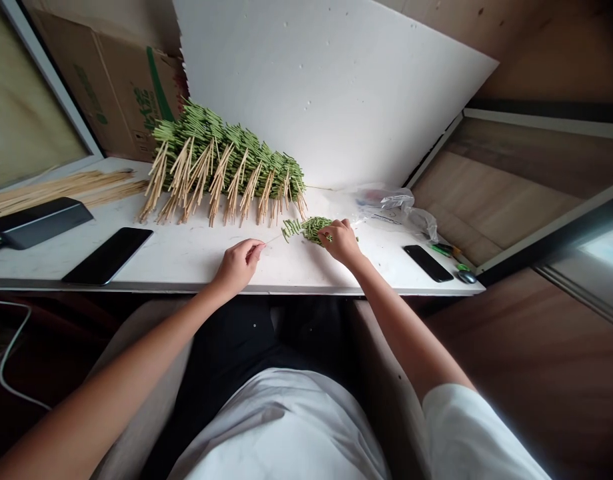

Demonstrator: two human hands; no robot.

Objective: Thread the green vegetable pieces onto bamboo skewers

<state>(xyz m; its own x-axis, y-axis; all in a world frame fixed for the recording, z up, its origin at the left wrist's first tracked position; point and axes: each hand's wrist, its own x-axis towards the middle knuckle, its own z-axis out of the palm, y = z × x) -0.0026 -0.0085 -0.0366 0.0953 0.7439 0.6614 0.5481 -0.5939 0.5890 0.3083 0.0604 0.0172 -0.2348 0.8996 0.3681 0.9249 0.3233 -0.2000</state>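
Observation:
My left hand [242,262] pinches the near end of a thin wooden skewer, and several short green bean pieces [291,229] are threaded along its far end. Just right of them lies a small pile of loose green pieces [313,228] on the white table. My right hand [340,241] is over the right side of this pile with its fingers drawn together; whatever they hold is hidden. Behind, a large stack of filled green skewers [226,153] rests with its bare stick ends pointing toward me.
Bare skewers [66,190], a black power bank [43,221] and a phone [107,256] lie at left. At right are a clear plastic bag [386,198], another phone [427,263] and green-handled scissors [465,272]. A white board [316,87] stands behind.

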